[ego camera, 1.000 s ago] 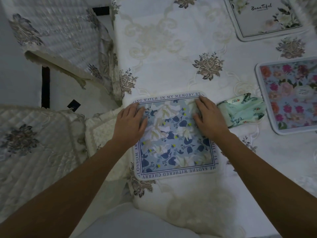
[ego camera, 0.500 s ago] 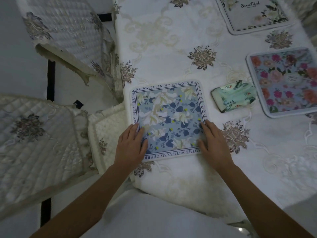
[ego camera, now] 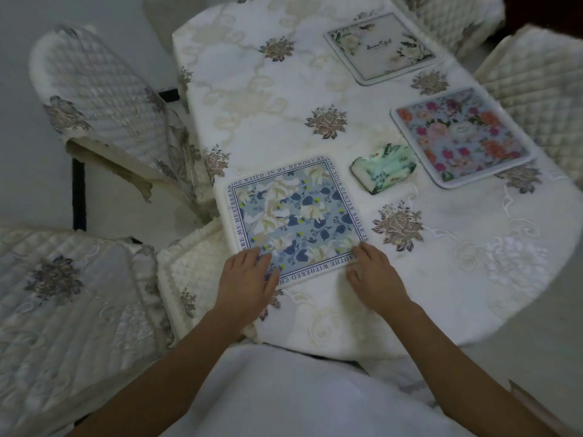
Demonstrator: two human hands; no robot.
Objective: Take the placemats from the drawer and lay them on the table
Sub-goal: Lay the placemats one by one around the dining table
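Blue-and-white floral fabric lies under the fingers of both hands, which rest flat along the near edge of a square placemat with a band of printed lettering around its border. The left hand covers the near-left corner, its fingers spread loosely and lying open on the cloth. The right hand sits at the near-right corner, fingers likewise extended, pressing down rather than pinching. Neither hand grips anything.

This placemat sits close to the left edge of the tabletop, which is draped in a cream embroidered cloth. Just beside its far-right corner lies a small green patterned packet. Farther right rests a pink-and-red floral placemat with a grey rim, and beyond it, near the far edge, a pale grey placemat with white flowers and script lettering. Quilted cream chair covers ring the tabletop.

Judging by its position, the blue placemat could slide toward the left edge if the hands draw back while pressing, dragging the loose cloth beneath with it. A push forward might nudge the green packet. Three placemats appear laid; the drawer is out of view, so whether more remain cannot be told.
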